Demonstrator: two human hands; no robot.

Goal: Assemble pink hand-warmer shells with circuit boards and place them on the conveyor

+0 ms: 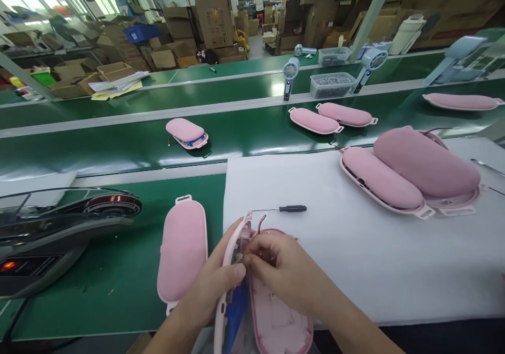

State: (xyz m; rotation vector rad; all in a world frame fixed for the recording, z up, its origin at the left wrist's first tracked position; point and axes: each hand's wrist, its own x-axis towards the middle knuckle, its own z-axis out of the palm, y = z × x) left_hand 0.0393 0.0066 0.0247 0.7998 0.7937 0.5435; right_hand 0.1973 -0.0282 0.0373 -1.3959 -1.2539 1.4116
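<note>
My left hand [211,285] grips a pink oval housing half [220,317] turned on its edge, thumb over its inner side. Inside this half are a circuit board [238,254] and a blue pouch-like part [237,312]. My right hand [286,272] has its thumb and fingers pinched together by the board; what they hold is hidden. Below it lies a second pink shell half [282,322], its ribbed inside facing up. A short red and black wire [261,222] sticks up behind my right fingers. Just beyond my hands, a thin screwdriver [292,208] rests on the white mat.
A closed pink unit [182,251] lies left of my hands, beside a black machine [71,238]. More pink units [381,178] sit on the white mat [335,196] at right. Pink units [313,121], small fans [291,70] and a screw tub [332,86] stand on the green belt.
</note>
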